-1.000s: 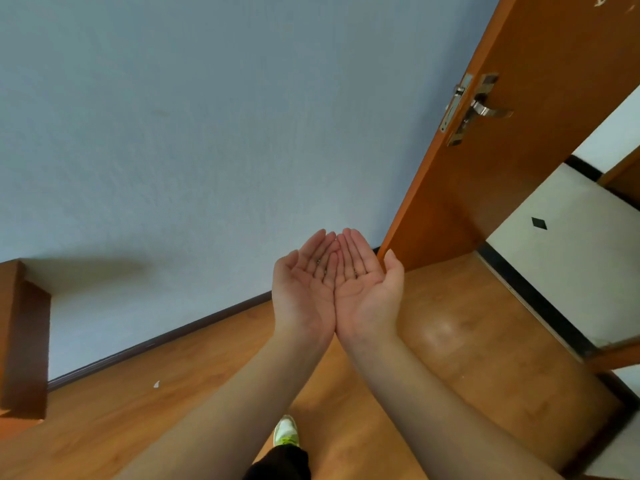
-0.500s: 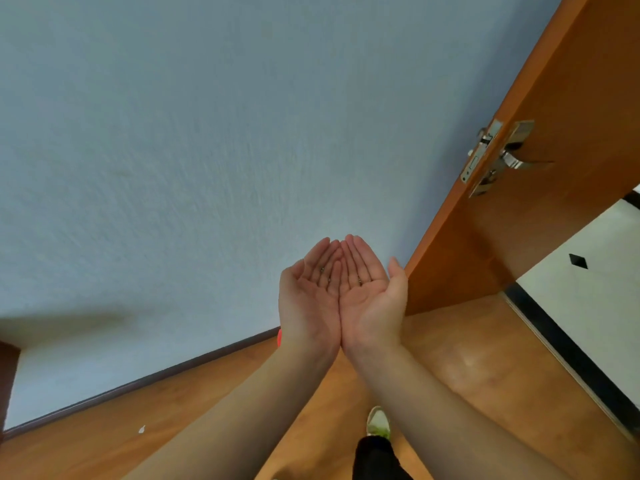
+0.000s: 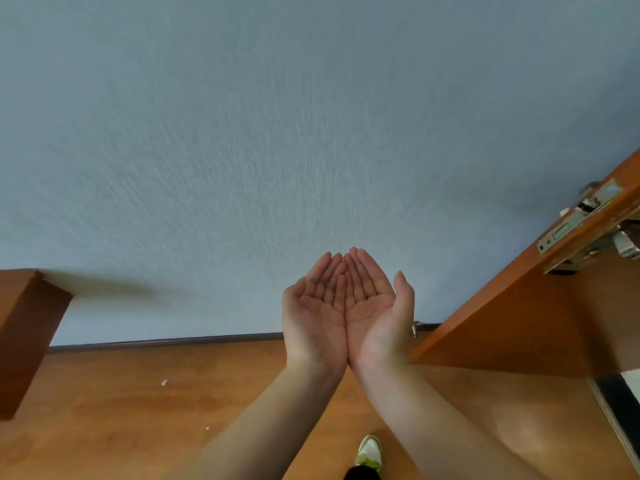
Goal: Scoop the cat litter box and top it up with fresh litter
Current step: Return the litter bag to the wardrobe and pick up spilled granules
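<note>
From the head camera, both bare forearms reached forward and up from the bottom edge, meeting at the wrists. The left hand (image 3: 313, 315) and the right hand (image 3: 375, 311) were turned palm-up and pressed together along their little-finger edges, forming a shallow cup. The fingers of each were nearly straight, only gently curved, with the tips touching at the far end; the right thumb stood out to the side. Neither hand gripped anything. A few tiny dark specks (image 3: 365, 293) lay on the palms and fingers; what they were could not be told. The cat litter box did not show anywhere in this view.

Behind the hands stood a pale blue-grey wall (image 3: 242, 150) with a dark baseboard (image 3: 166, 342). An orange wooden door (image 3: 540, 317) with a metal latch plate (image 3: 575, 216) stood open at the right. One light sneaker (image 3: 370, 452) rested on the wooden floor (image 3: 121, 410).
</note>
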Demonstrator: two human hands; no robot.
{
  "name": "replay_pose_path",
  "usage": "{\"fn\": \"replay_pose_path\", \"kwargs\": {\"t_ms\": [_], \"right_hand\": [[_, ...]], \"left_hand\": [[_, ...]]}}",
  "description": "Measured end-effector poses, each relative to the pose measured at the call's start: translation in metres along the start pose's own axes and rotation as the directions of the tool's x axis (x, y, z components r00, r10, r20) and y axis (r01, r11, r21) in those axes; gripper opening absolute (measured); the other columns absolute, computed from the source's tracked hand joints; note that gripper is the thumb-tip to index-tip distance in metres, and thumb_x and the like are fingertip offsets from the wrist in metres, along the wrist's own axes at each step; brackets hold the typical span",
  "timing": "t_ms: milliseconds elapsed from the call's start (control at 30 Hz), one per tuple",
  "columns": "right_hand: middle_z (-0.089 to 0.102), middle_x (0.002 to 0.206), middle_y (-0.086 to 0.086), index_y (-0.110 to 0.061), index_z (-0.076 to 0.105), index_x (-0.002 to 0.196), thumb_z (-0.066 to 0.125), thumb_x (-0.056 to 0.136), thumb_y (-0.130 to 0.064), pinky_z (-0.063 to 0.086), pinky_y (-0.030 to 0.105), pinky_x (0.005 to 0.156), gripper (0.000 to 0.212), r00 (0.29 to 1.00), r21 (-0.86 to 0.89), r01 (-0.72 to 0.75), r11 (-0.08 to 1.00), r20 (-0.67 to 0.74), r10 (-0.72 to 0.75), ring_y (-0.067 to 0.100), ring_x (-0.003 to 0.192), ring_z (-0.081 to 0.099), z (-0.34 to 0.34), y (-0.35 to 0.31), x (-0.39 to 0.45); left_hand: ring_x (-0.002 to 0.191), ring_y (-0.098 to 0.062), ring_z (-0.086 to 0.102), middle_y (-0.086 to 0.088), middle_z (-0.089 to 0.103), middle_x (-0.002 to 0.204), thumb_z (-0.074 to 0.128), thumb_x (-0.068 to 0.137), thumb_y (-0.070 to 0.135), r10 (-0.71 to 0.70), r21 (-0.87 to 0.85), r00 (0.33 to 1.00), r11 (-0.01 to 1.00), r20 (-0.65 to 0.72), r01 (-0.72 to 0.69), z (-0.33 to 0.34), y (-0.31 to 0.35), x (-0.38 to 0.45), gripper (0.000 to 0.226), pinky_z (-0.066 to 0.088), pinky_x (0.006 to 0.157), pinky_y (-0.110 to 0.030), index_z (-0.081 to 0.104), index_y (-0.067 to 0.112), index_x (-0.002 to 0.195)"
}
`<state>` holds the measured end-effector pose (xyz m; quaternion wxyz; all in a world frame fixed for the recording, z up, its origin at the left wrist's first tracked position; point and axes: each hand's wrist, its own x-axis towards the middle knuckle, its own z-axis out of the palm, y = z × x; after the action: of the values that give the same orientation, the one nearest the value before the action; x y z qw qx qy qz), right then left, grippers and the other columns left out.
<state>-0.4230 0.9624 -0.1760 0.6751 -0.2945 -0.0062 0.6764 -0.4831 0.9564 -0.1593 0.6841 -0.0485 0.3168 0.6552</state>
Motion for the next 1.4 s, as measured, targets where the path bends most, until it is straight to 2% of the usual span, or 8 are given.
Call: {"fn": "replay_pose_path", "kwargs": {"t_ms": [367,567,767,900,1000,1133,1200,1400], "right_hand": [[0.062,0.128,0.015,0.001,0.058,0.125,0.029,0.099,-0.04,0.035,0.039,0.111,0.057,0.998,-0.038,-0.069,0.997,0.012,0.069,0.025,0.123,0.056,-0.039,0.079,0.027],[0.062,0.128,0.015,0.001,0.059,0.125,0.029,0.097,-0.044,0.038,0.036,0.107,0.061,0.996,-0.046,-0.083,0.995,-0.047,0.081,0.023,0.122,0.057,-0.091,0.128,0.049],[0.063,0.126,0.015,0.002,0.06,0.122,0.028,0.095,-0.048,0.037,0.039,0.108,0.065,0.99,-0.066,-0.081,0.995,-0.122,0.072,0.025,0.121,0.058,-0.18,0.17,0.108],[0.063,0.127,0.015,0.002,0.065,0.117,0.027,0.095,-0.05,0.044,0.035,0.104,0.068,0.984,-0.072,-0.089,0.993,-0.163,0.076,0.024,0.122,0.058,-0.252,0.191,0.159],[0.063,0.126,0.017,0.001,0.068,0.112,0.03,0.092,-0.051,0.043,0.037,0.106,0.067,0.984,-0.126,-0.12,0.985,-0.15,0.101,0.025,0.121,0.058,-0.299,0.204,0.195],[0.065,0.123,0.018,0.001,0.069,0.11,0.031,0.091,-0.052,0.037,0.038,0.107,0.068,0.983,-0.155,-0.145,0.977,-0.135,0.125,0.025,0.119,0.06,-0.361,0.231,0.246],[0.065,0.122,0.017,0.001,0.068,0.113,0.029,0.093,-0.052,0.038,0.037,0.106,0.069,0.981,-0.176,-0.17,0.969,-0.124,0.15,0.025,0.118,0.06,-0.395,0.248,0.271],[0.066,0.121,0.014,0.001,0.063,0.118,0.026,0.096,-0.055,0.038,0.036,0.109,0.071,0.969,-0.234,-0.236,0.943,-0.126,0.211,0.023,0.118,0.06,-0.485,0.288,0.332]], "left_hand": [[0.117,-0.03,0.062,-0.021,0.064,0.125,0.034,0.097,0.025,0.025,-0.08,0.998,0.996,-0.054,-0.03,-0.087,0.023,0.046,0.048,0.041,0.106,-0.038,0.058,-0.004,0.126],[0.116,-0.03,0.063,-0.02,0.064,0.125,0.035,0.096,0.024,0.014,-0.079,0.994,0.997,-0.109,-0.023,-0.154,0.016,0.083,0.047,0.04,0.107,-0.039,0.059,-0.003,0.126],[0.114,-0.032,0.064,-0.021,0.064,0.124,0.035,0.096,0.025,-0.016,-0.101,0.985,0.995,-0.173,-0.002,-0.236,-0.027,0.155,0.047,0.048,0.099,-0.041,0.065,-0.002,0.119],[0.116,-0.032,0.062,-0.022,0.063,0.125,0.035,0.095,0.025,-0.043,-0.093,0.974,0.995,-0.221,0.022,-0.292,-0.071,0.211,0.048,0.044,0.106,-0.04,0.065,-0.004,0.119],[0.116,-0.031,0.062,-0.021,0.064,0.124,0.036,0.095,0.024,-0.044,-0.106,0.969,0.994,-0.243,0.019,-0.331,-0.099,0.251,0.045,0.039,0.107,-0.039,0.066,-0.003,0.116],[0.114,-0.029,0.064,-0.02,0.066,0.122,0.035,0.096,0.024,-0.012,-0.113,0.962,0.993,-0.273,-0.02,-0.386,-0.132,0.305,0.046,0.045,0.103,-0.037,0.065,-0.003,0.118],[0.113,-0.028,0.065,-0.019,0.066,0.121,0.034,0.097,0.025,0.016,-0.109,0.956,0.993,-0.291,-0.05,-0.415,-0.148,0.332,0.046,0.049,0.101,-0.036,0.063,-0.002,0.12],[0.112,-0.026,0.065,-0.017,0.069,0.117,0.034,0.098,0.031,0.029,-0.124,0.946,0.99,-0.322,-0.072,-0.495,-0.19,0.398,0.048,0.046,0.101,-0.035,0.064,-0.001,0.119]]}}
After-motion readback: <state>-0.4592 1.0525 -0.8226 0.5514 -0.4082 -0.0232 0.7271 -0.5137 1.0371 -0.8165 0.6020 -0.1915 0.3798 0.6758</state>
